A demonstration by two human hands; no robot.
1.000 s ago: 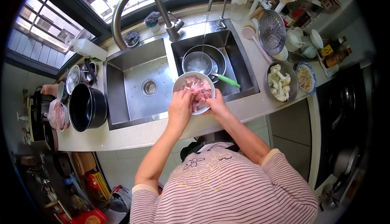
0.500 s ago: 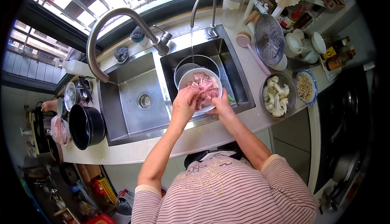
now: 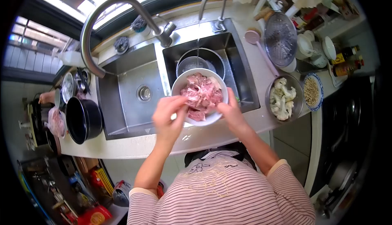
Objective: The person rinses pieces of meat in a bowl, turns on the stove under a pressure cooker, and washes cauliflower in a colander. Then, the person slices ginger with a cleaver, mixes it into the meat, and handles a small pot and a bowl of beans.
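Raw meat (image 3: 203,94) lies heaped in a white bowl (image 3: 209,119), held over the near edge of the sink's right basin (image 3: 239,72). The right hand (image 3: 233,115) grips the bowl at its right side, thumb at the rim; its other fingers are mostly hidden beneath. The left hand (image 3: 166,117) is at the bowl's left rim, thumb and forefinger apart, fingertips at the meat's left edge; it is blurred, so I cannot tell whether they pinch a piece.

The step in hand seems to be sorting or loosening the meat by hand. The next move would call for a steady right-hand grip, the bowl kept level, and a sure left-hand pinch on one piece, since wet meat should be slippery.

Just beyond the bowl, a pot (image 3: 220,57) stands in the right basin with a sieve (image 3: 188,64) in it, under a thin stream from the small tap (image 3: 203,5).

Farther out, cauliflower (image 3: 281,100) sits in a metal bowl near the counter's front edge, right of the sink; a black pot (image 3: 83,119) stands beside the sink's left edge.
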